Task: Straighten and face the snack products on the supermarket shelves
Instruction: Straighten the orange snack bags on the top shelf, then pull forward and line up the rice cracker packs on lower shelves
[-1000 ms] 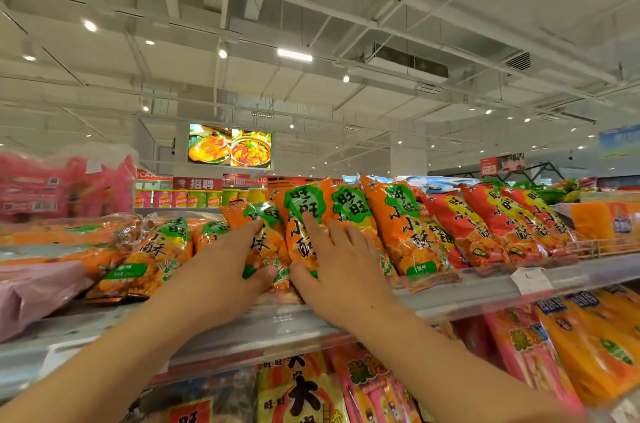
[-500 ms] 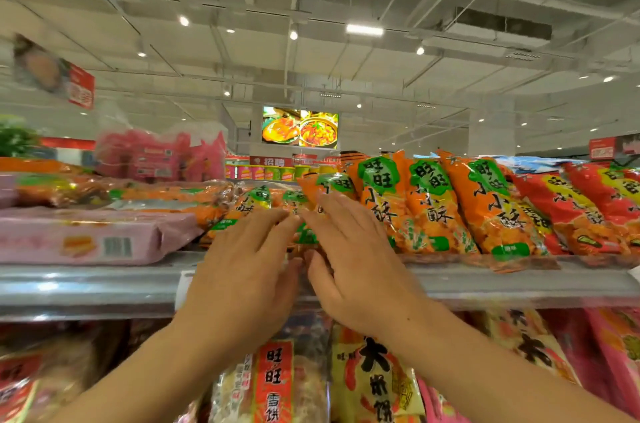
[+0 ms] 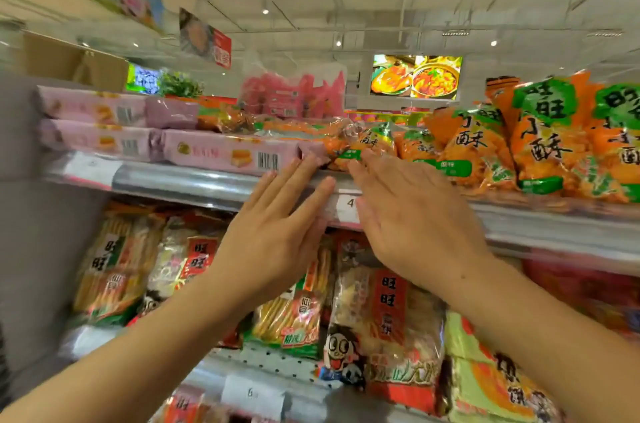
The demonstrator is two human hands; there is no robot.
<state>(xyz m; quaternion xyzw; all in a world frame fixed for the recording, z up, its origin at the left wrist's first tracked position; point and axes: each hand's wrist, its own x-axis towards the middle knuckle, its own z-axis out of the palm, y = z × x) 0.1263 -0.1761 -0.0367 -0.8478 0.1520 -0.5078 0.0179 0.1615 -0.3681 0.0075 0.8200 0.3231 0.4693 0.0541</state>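
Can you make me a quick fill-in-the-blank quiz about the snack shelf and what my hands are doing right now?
1. Both hands, the left hand and the right hand, have their fingers ____ and grip nothing.
2. The flat packs with barcodes on the top shelf are ____ in colour.
3. The snack bags right of those packs are mostly ____ with green labels.
4. The screen in the background shows ____.

Missing words: straight; pink; orange; food

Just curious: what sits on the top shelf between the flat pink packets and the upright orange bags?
In the head view, small orange snack bags lying flat, just beyond both hands' fingertips.
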